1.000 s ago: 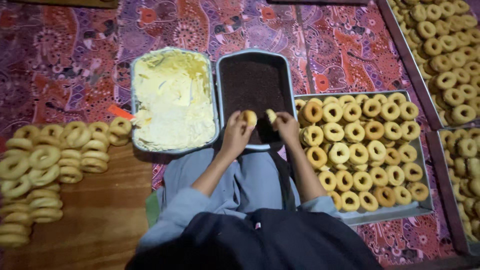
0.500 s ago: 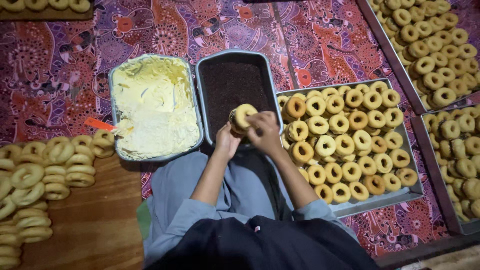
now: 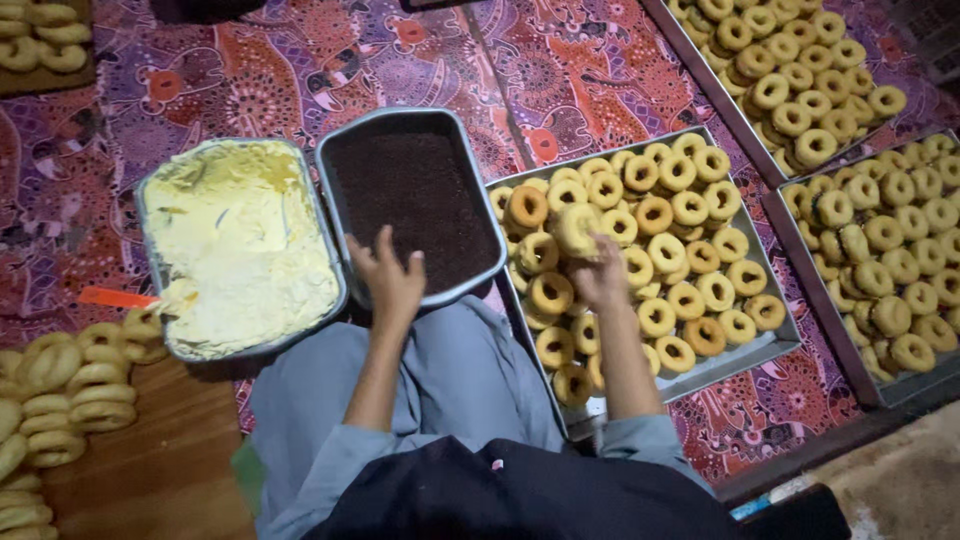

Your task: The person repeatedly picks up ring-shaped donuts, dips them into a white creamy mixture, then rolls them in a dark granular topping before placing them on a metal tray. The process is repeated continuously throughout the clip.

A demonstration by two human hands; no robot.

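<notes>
The person sits on a patterned floor mat [image 3: 250,90] with trays laid out in front. The right hand [image 3: 598,275] is closed around a ring-shaped doughnut [image 3: 577,228], holding it just above the near-left part of a metal tray of doughnuts [image 3: 775,345], which is filled with rows of the same rings. The left hand [image 3: 390,280] hangs with fingers spread and loosely curled over the near edge of a pan of dark sprinkles [image 3: 470,160]; it holds nothing, and whether it touches the rim cannot be told. This pan lies between the doughnut tray on its right and a pan of pale yellow cream [image 3: 150,190] on its left, the two pans just beside each other. An orange handle [image 3: 115,297] pokes out of the cream pan's near-left corner. Further left and nearer, plain rings [image 3: 60,400] are stacked on a wooden board [image 3: 160,470]. To the far right, two more trays of doughnuts [image 3: 790,80] lie on the mat, well apart from the hands. The person's grey-blue sleeves and lap fill the near middle of the view.
</notes>
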